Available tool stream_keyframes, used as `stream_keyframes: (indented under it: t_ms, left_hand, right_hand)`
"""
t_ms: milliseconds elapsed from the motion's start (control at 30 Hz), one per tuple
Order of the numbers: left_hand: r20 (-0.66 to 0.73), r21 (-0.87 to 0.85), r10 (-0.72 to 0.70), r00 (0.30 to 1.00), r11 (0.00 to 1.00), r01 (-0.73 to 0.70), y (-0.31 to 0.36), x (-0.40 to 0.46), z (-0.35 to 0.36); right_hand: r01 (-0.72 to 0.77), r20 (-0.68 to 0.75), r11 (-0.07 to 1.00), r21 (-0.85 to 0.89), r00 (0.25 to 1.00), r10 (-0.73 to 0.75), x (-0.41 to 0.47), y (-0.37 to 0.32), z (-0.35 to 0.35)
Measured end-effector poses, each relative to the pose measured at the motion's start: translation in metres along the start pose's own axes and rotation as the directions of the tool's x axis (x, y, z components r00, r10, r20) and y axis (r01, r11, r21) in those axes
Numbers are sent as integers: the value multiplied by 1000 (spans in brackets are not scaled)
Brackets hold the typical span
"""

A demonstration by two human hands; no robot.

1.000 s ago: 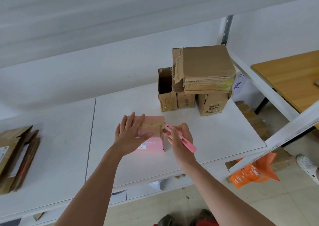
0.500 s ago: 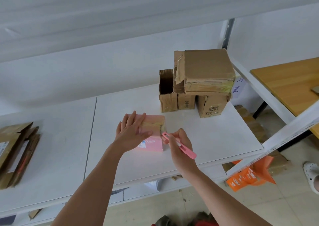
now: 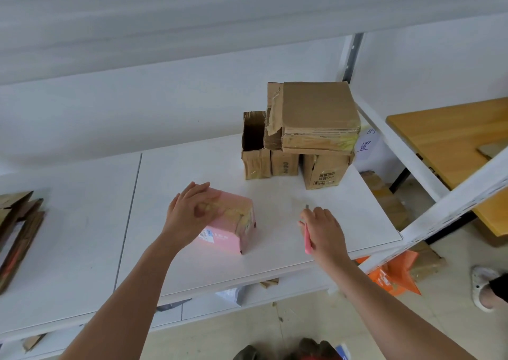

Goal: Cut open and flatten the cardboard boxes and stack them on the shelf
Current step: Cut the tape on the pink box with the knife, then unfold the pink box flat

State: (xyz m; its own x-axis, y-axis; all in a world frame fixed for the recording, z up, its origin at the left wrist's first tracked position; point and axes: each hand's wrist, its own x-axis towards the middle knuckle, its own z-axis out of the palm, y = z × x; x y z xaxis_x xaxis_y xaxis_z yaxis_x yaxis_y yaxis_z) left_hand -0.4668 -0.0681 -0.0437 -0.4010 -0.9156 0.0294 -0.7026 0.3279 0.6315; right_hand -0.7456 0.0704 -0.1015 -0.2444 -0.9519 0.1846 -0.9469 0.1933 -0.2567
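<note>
The right hand (image 3: 321, 229) grips a pink cutter (image 3: 307, 237) just above the shelf (image 3: 288, 252), apart from the pink box (image 3: 232, 223). The left hand (image 3: 189, 215) rests on that box, fingers straight; it stands unflattened. Left, flattened cardboard (image 3: 16, 230) lies stacked. Farther back, 4 brown boxes (image 3: 316, 128) wait, so most work probably remains.

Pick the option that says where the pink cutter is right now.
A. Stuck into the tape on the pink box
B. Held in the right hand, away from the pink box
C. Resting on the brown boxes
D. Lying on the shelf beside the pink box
B: the right hand grips the pink cutter over the shelf, apart from the pink box, which the left hand touches.
</note>
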Motion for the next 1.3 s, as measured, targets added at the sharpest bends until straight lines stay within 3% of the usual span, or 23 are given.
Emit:
stream_keyframes:
  t_ms: [100,200,333,400,467,533,600,700,800,933,1033,1300]
  left_hand:
    - [15,11,-1,1000,1000,1,2,-1,-1]
    - [27,39,-38,999,999,37,5,-3,0]
    - [-50,128,-242,969,961,246,16,-5,-2]
    - [-88,125,-439,894,886,447,27,-6,-4]
    - [-63,45,-611,789,788,614,38,-5,-7]
    - [17,95,-645,764,762,641,46,-6,-9]
    - [98,-79,-655,749,745,662,43,-8,-11]
    - [180,-542,-628,757,579,609,28,-15,-22]
    - [196,-660,-602,774,503,558,11,-17,-42]
    - [379,-669,-566,732,379,639,9,-25,-46]
    - [350,-665,-578,737,400,630,5,-26,-40]
    - [190,-623,-632,752,514,590,2,-26,-30]
  right_hand:
    - [-71,138,989,-126,986,88,8,12,13]
    - [-141,291,983,-120,941,171,13,16,19]
    - [-174,377,968,-182,897,232,26,6,10]
    - [-157,285,987,42,948,139,37,-13,-1]
    - [-56,168,909,413,986,-16,48,-41,-15]
    - [-11,180,753,658,973,-143,57,-74,-30]
    - [-65,278,653,755,933,-228,61,-102,-38]
    - [-50,325,689,723,905,-276,56,-129,-33]
    - [-32,314,658,752,896,-315,45,-143,-23]
    - [-68,307,648,758,915,-263,42,-153,-15]
    - [-103,314,664,740,927,-206,48,-161,-16]
    - [-77,327,855,513,939,-111,72,-185,-14]
